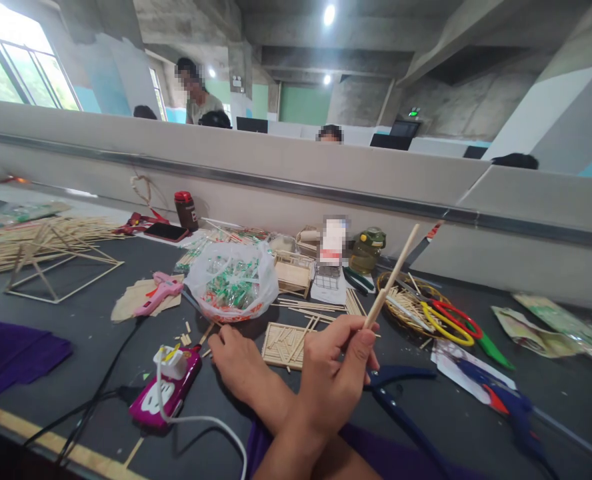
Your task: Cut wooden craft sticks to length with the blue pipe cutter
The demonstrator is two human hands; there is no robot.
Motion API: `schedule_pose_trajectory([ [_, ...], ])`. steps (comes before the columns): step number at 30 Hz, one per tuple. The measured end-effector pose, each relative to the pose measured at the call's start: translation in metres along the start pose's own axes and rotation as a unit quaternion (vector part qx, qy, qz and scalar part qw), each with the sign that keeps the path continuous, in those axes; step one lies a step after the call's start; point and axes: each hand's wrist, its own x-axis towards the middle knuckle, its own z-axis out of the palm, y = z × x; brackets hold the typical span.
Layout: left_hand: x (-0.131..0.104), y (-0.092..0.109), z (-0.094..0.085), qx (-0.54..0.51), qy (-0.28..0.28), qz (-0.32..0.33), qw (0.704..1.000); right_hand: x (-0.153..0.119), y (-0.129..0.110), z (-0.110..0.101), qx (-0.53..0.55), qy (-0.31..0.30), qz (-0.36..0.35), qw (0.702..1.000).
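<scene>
My left hand [339,367] is raised on the right with its arm crossed over the other. Its thumb and fingers pinch pale wooden sticks [392,277], which point up and to the right, one overlapping the other. My right hand [246,370] lies low on the dark table at the left, just below a white plastic bag [231,283] of green-and-red wrapped pieces. Its fingers are curled down beside short sticks, and what they hold is hidden. Between the hands sits a square stick panel [275,347] with loose sticks on top, partly covered by my left hand.
Pink glue gun [159,293], purple power strip [166,390] with cables and a stick frame [59,267] are at left. A stick basket [409,310], scissors [449,325], blue pliers [393,403] and blue glue gun [511,407] are at right. A partition [276,157] stands behind; people are beyond.
</scene>
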Motion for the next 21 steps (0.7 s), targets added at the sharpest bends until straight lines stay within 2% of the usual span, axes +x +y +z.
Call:
schedule_pose_trajectory([
  [2, 0.002, 0.000, -0.001, -0.015, 0.009, -0.017, 1.000, 0.002, -0.001, -0.002, 0.012, 0.002, -0.013, 1.000],
  [7, 0.006, -0.002, 0.001, -0.028, 0.010, -0.069, 0.997, 0.001, 0.001, -0.002, 0.001, -0.045, -0.027, 0.999],
  [13, 0.005, 0.001, 0.002, -0.036, 0.005, -0.064, 0.997, -0.014, 0.010, -0.009, 0.005, -0.042, -0.022, 0.999],
  [16, 0.002, 0.001, 0.001, -0.059, 0.001, -0.053, 0.997, -0.010, 0.017, -0.028, 0.020, 0.020, -0.031, 0.999],
  [19, -0.001, 0.001, 0.000, -0.084, -0.024, -0.042, 0.995, 0.012, 0.027, -0.056, 0.042, 0.149, -0.022, 0.988],
  [21, -0.002, 0.001, -0.001, -0.085, -0.049, -0.037, 0.994, 0.028, 0.036, -0.074, 0.038, 0.209, 0.003, 0.977],
])
